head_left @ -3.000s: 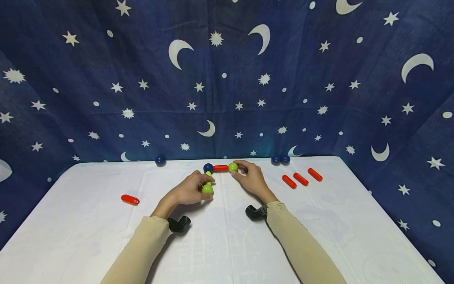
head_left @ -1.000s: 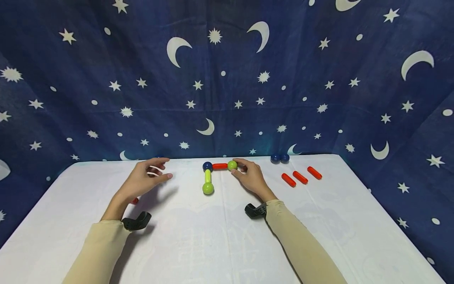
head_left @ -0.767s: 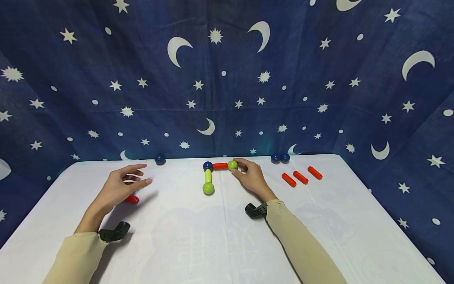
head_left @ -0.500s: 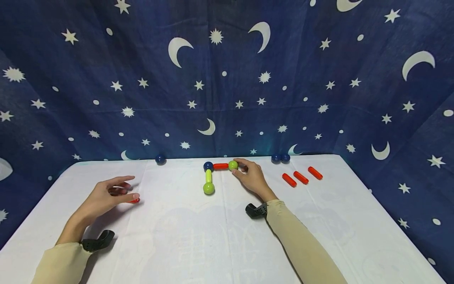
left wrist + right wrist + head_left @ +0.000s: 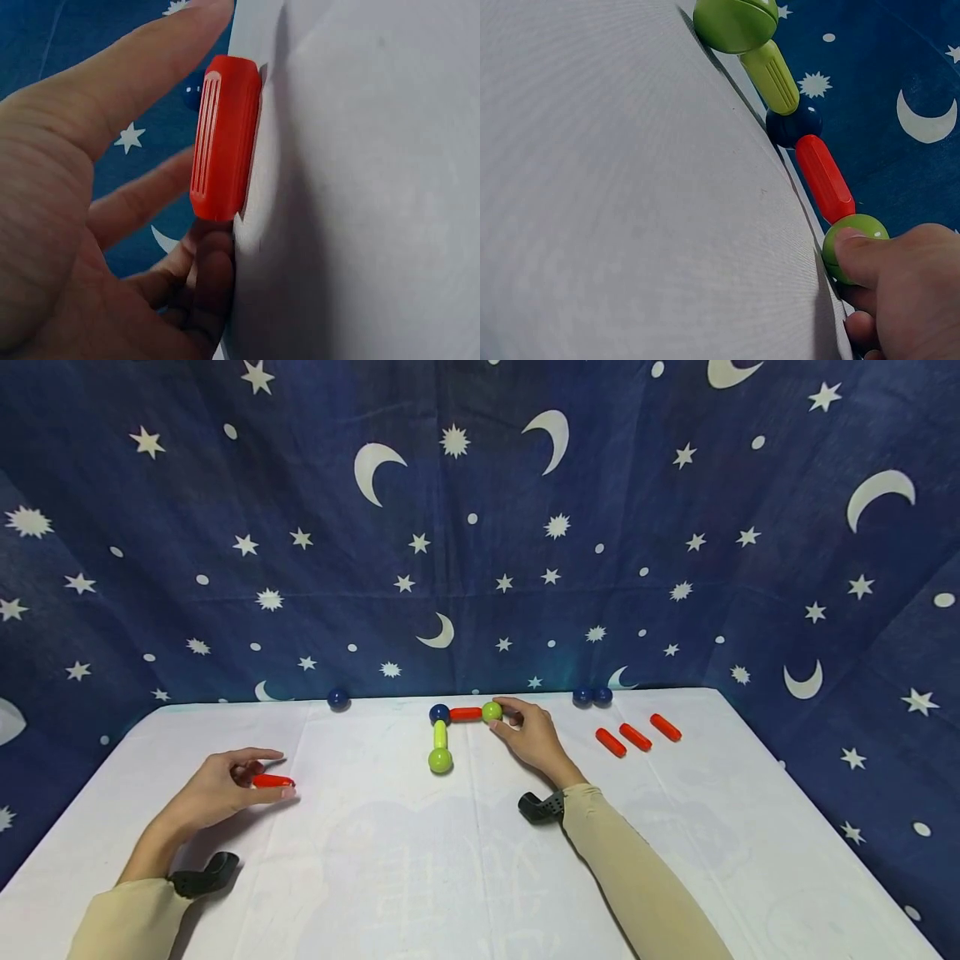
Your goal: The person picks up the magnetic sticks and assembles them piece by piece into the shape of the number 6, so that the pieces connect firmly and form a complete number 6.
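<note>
On the left of the table, my left hand (image 5: 217, 789) reaches around a red rod (image 5: 273, 781), thumb on the near side and fingers beyond it. The left wrist view shows this ridged rod (image 5: 225, 139) lying on the cloth, with a gap between it and the thumb. My right hand (image 5: 531, 739) pinches a light green ball (image 5: 492, 712) between thumb and fingers. That ball ends an L-shaped chain: a red rod (image 5: 466, 714), a dark blue ball (image 5: 439, 715) at the corner, a yellow-green rod (image 5: 440, 735) and another green ball (image 5: 440, 761).
A loose blue ball (image 5: 338, 699) sits at the table's back edge on the left. Two blue balls (image 5: 592, 697) touch each other at the back right, with three red rods (image 5: 636, 737) in front. Behind the white table (image 5: 420, 860) hangs a dark blue curtain (image 5: 480, 568).
My left hand has let go of the near green ball and moved left and toward me to the loose red rod. The right hand has stayed at its green ball.
</note>
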`<action>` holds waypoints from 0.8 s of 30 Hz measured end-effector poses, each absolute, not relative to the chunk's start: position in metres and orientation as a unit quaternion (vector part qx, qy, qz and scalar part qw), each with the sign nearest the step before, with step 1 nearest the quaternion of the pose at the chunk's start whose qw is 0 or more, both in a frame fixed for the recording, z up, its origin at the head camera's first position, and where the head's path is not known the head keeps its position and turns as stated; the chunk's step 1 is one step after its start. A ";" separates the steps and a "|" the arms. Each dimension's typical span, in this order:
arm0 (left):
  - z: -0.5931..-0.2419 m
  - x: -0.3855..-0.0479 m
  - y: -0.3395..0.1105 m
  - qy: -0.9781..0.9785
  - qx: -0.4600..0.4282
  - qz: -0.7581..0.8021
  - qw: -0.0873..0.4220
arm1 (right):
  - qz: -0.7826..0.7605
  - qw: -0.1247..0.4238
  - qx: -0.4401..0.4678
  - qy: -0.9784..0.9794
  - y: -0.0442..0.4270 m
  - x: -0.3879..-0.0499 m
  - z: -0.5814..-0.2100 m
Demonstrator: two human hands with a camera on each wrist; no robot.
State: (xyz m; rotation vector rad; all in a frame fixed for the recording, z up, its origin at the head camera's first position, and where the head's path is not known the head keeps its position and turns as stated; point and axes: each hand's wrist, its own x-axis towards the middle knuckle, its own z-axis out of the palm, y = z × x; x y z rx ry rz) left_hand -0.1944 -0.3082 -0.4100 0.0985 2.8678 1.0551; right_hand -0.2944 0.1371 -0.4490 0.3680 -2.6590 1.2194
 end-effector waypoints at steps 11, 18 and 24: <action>-0.406 -0.194 -0.305 0.945 -0.010 0.324 0.034 | 0.412 0.094 0.124 -0.898 0.137 -0.294 -0.450; -0.409 -0.196 -0.303 0.939 0.026 0.343 0.014 | 0.413 0.093 0.122 -0.898 0.137 -0.293 -0.449; -0.409 -0.196 -0.301 0.939 0.042 0.342 0.007 | 0.412 0.091 0.125 -0.898 0.136 -0.293 -0.447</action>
